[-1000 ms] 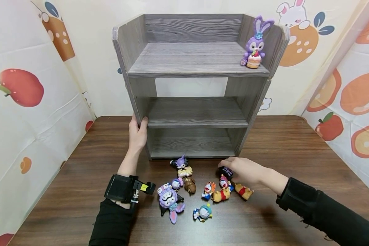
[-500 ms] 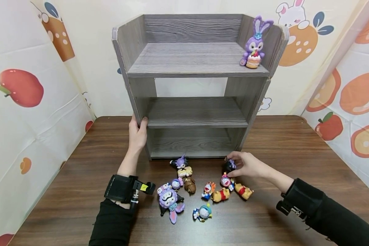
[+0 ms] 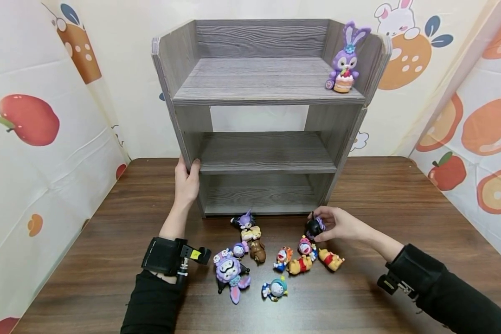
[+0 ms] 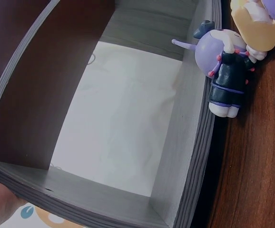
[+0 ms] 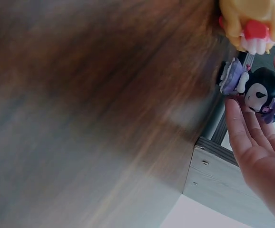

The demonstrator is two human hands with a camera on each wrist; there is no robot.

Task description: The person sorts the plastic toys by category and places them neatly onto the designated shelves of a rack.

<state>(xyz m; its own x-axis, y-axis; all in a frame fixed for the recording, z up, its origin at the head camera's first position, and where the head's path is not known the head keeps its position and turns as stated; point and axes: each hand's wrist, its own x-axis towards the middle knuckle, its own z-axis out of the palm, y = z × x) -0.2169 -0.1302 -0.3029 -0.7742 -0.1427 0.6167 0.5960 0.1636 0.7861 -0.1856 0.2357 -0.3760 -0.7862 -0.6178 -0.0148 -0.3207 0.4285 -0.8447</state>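
Note:
My left hand [image 3: 187,186] grips the left side panel of a grey wood-grain shelf [image 3: 267,152], thumb at its front edge. Part of that hand also shows at the lower left corner of the left wrist view. In front of the shelf's lower right corner, my right hand [image 3: 343,225] holds a small figurine [image 5: 259,90] with a black hood, white face and purple dress between thumb and fingers. From the head view its black back shows upright. Just below it lie a pink-hatted figurine [image 3: 305,247] and a yellow bear figurine [image 3: 331,260] in a red shirt.
A purple rabbit figurine [image 3: 344,65] with a cake stands at the top shelf's right end. Several figurines lie on the brown table [image 3: 129,260], among them a large purple one [image 3: 229,269], a brown one [image 3: 258,251] and a blue-hatted one [image 3: 275,289]. Printed cloth surrounds the table.
My right hand has shifted slightly right and turned, raising the black-hooded figurine from lying to upright. The left hand and the shelf have stayed in place.

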